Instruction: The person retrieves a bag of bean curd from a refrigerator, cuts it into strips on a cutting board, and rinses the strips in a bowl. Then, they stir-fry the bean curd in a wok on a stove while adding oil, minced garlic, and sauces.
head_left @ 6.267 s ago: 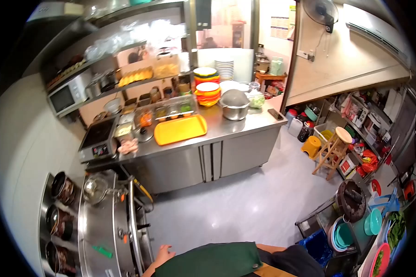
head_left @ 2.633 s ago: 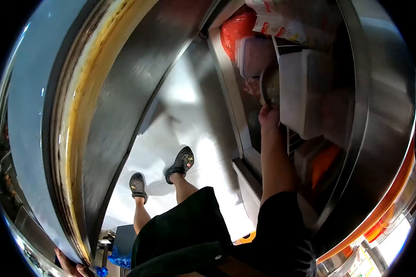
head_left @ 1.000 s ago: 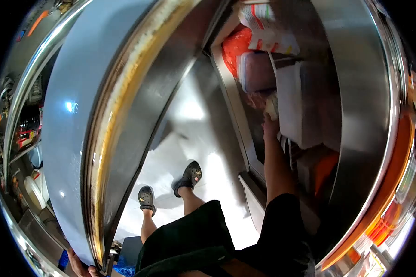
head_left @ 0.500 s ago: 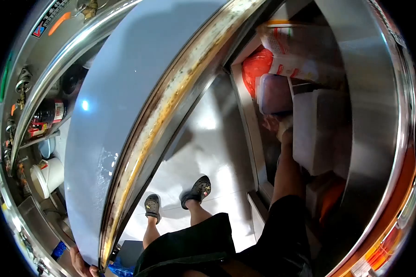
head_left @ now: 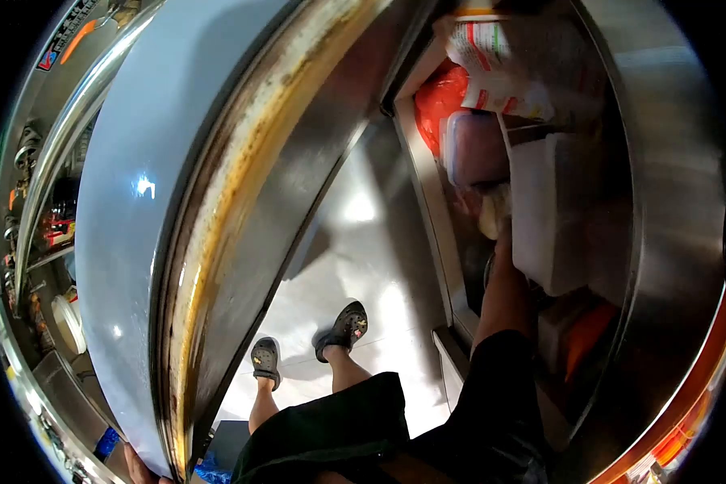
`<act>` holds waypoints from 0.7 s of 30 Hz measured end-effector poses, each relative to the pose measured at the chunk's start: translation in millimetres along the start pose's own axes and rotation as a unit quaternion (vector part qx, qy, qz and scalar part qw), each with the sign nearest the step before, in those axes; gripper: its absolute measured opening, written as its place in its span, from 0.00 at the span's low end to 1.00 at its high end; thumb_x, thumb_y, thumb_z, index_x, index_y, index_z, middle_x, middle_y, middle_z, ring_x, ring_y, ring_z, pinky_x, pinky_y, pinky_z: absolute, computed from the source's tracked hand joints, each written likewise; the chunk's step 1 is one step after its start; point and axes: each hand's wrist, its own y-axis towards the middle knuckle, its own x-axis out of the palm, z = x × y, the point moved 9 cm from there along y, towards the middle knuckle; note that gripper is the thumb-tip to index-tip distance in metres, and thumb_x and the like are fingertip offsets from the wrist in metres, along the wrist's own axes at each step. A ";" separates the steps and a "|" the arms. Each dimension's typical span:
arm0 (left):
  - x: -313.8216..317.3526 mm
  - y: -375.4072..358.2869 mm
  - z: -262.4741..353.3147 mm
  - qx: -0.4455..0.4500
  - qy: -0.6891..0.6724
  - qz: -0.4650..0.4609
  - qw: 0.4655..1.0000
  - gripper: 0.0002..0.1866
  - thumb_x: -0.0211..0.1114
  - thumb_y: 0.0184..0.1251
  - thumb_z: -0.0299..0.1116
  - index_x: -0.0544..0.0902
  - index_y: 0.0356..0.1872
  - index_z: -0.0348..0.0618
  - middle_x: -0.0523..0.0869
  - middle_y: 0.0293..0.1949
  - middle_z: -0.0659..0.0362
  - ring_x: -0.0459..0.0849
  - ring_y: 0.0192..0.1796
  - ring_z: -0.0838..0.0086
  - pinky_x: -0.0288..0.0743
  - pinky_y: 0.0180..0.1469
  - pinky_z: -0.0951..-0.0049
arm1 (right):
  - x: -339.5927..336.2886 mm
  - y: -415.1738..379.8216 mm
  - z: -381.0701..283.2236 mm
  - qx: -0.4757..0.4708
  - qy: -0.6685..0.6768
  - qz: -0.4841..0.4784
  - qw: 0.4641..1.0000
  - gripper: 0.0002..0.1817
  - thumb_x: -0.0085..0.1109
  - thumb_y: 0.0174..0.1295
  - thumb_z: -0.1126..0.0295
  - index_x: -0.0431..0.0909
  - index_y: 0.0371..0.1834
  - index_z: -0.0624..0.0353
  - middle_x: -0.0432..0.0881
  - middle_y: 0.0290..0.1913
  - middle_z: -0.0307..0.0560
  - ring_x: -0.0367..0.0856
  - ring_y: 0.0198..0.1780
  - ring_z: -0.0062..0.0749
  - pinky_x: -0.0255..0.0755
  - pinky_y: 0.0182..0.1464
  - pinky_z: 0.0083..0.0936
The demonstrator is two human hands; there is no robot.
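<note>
My left hand [head_left: 139, 465] is at the lower left, its fingers curled round the bottom end of the open fridge door [head_left: 125, 242], whose seal edge is stained brown and yellow. My right forearm [head_left: 504, 298] reaches into the dim fridge compartment, beside a tall white plastic container [head_left: 548, 210]. The fingers of that hand are hidden among the contents. Close to where it disappears are a pale wrapped item [head_left: 492, 214] and a clear lidded tub with pinkish contents [head_left: 474, 149]. A red plastic bag [head_left: 441, 101] and a white printed package [head_left: 500, 60] lie behind the tub.
Both my feet, in dark clogs [head_left: 348, 325], stand on the light tiled floor [head_left: 379, 258] between door and fridge. An orange-red item [head_left: 589, 339] sits lower in the compartment. Past the door are a metal rail [head_left: 64, 137] and a white bucket [head_left: 68, 323].
The door has swung further left, now covering more of the shelf and bucket behind it. My right arm stays inside the fridge, its hand now more hidden.
</note>
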 end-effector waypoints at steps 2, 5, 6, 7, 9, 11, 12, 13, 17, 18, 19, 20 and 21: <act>-3.3 -12.6 -7.2 -0.026 -0.018 0.006 0.999 0.16 0.47 0.64 0.34 0.72 0.47 0.33 0.77 0.45 0.50 0.76 0.45 0.66 0.68 0.49 0.63 | -5.1 -6.6 5.5 -0.005 0.022 0.002 1.000 0.18 0.51 0.58 0.69 0.68 0.48 0.69 0.73 0.47 0.57 0.72 0.47 0.43 0.64 0.50 0.29; -0.8 -10.4 9.7 0.026 0.000 0.031 0.999 0.17 0.48 0.64 0.37 0.72 0.47 0.34 0.77 0.45 0.49 0.77 0.44 0.66 0.69 0.49 0.62 | -7.7 -22.6 10.5 -0.022 0.066 -0.004 0.998 0.17 0.51 0.58 0.69 0.69 0.48 0.70 0.73 0.47 0.57 0.71 0.47 0.43 0.64 0.51 0.29; 5.1 -1.2 22.7 0.033 -0.002 0.027 0.999 0.17 0.48 0.64 0.37 0.72 0.47 0.34 0.77 0.45 0.49 0.77 0.44 0.66 0.69 0.49 0.62 | -8.3 -30.2 12.2 -0.029 0.086 -0.008 0.996 0.17 0.51 0.58 0.69 0.69 0.48 0.70 0.73 0.47 0.57 0.71 0.47 0.43 0.64 0.51 0.29; 9.2 6.6 32.2 0.027 -0.004 0.031 0.999 0.16 0.48 0.65 0.38 0.73 0.43 0.35 0.77 0.41 0.50 0.76 0.40 0.67 0.69 0.46 0.63 | -9.4 -36.6 11.8 -0.040 0.110 -0.011 0.993 0.17 0.50 0.58 0.69 0.69 0.47 0.70 0.73 0.47 0.57 0.71 0.47 0.44 0.64 0.51 0.29; 13.3 15.6 43.1 0.017 -0.008 0.038 0.999 0.15 0.46 0.65 0.38 0.75 0.36 0.36 0.77 0.34 0.53 0.75 0.34 0.68 0.68 0.41 0.63 | -14.9 -53.1 14.0 -0.070 0.155 -0.015 0.985 0.17 0.50 0.58 0.69 0.69 0.47 0.70 0.73 0.47 0.58 0.71 0.48 0.44 0.63 0.51 0.29; 11.8 12.6 43.1 0.004 -0.011 0.049 0.999 0.17 0.45 0.66 0.39 0.77 0.28 0.38 0.77 0.27 0.55 0.74 0.27 0.69 0.68 0.35 0.64 | -33.1 -68.1 4.4 -0.086 0.180 -0.011 0.980 0.17 0.50 0.58 0.69 0.69 0.47 0.70 0.73 0.48 0.58 0.71 0.48 0.44 0.63 0.52 0.29; 22.1 4.3 32.3 0.089 -0.016 -0.047 0.995 0.21 0.47 0.64 0.41 0.72 0.47 0.32 0.76 0.44 0.50 0.77 0.36 0.66 0.69 0.39 0.61 | -34.5 -83.8 0.9 -0.015 0.235 -0.076 0.969 0.17 0.48 0.59 0.71 0.68 0.48 0.70 0.73 0.48 0.59 0.71 0.48 0.43 0.63 0.52 0.29; 20.5 3.4 23.6 -0.103 -0.035 -0.078 0.991 0.32 0.45 0.62 0.55 0.67 0.47 0.29 0.72 0.40 0.49 0.71 0.42 0.65 0.64 0.44 0.66 | -39.6 -104.7 -9.4 0.056 0.289 -0.141 0.945 0.16 0.46 0.60 0.72 0.68 0.49 0.71 0.73 0.48 0.59 0.71 0.48 0.43 0.62 0.52 0.28; 14.5 7.2 9.7 0.018 -0.082 -0.001 0.996 0.24 0.55 0.58 0.47 0.71 0.40 0.31 0.73 0.33 0.48 0.71 0.37 0.63 0.63 0.42 0.68 | -91.4 -172.0 -32.9 0.035 0.200 -0.223 0.953 0.19 0.48 0.58 0.71 0.66 0.52 0.69 0.70 0.52 0.58 0.68 0.52 0.42 0.59 0.55 0.27; 15.0 11.8 12.7 0.002 -0.127 0.019 0.992 0.22 0.56 0.57 0.44 0.71 0.40 0.30 0.74 0.33 0.48 0.71 0.35 0.64 0.64 0.41 0.69 | -84.9 -190.8 -5.4 0.070 0.211 -0.259 0.940 0.23 0.51 0.57 0.69 0.64 0.55 0.68 0.66 0.57 0.58 0.65 0.58 0.43 0.56 0.59 0.27; 13.8 16.8 17.2 -0.014 -0.173 0.037 0.984 0.21 0.57 0.56 0.41 0.72 0.40 0.30 0.74 0.34 0.48 0.72 0.34 0.64 0.65 0.40 0.69 | -112.8 -202.2 -15.5 0.102 0.206 -0.265 0.937 0.22 0.50 0.57 0.70 0.64 0.55 0.68 0.67 0.57 0.57 0.64 0.59 0.42 0.56 0.59 0.26; 14.7 18.8 14.6 -0.020 -0.148 0.020 0.989 0.20 0.58 0.54 0.39 0.71 0.41 0.30 0.74 0.35 0.48 0.72 0.33 0.64 0.67 0.39 0.69 | -143.4 -211.5 -30.8 0.134 0.201 -0.268 0.932 0.22 0.50 0.57 0.70 0.65 0.55 0.68 0.67 0.57 0.57 0.64 0.59 0.41 0.55 0.59 0.25; 16.0 19.2 9.0 -0.024 -0.125 0.004 0.992 0.20 0.58 0.52 0.36 0.71 0.42 0.30 0.74 0.35 0.48 0.73 0.33 0.63 0.68 0.38 0.70 | -159.5 -222.6 -20.6 0.131 0.208 -0.257 0.935 0.22 0.50 0.57 0.70 0.65 0.55 0.68 0.67 0.57 0.57 0.64 0.59 0.41 0.55 0.59 0.25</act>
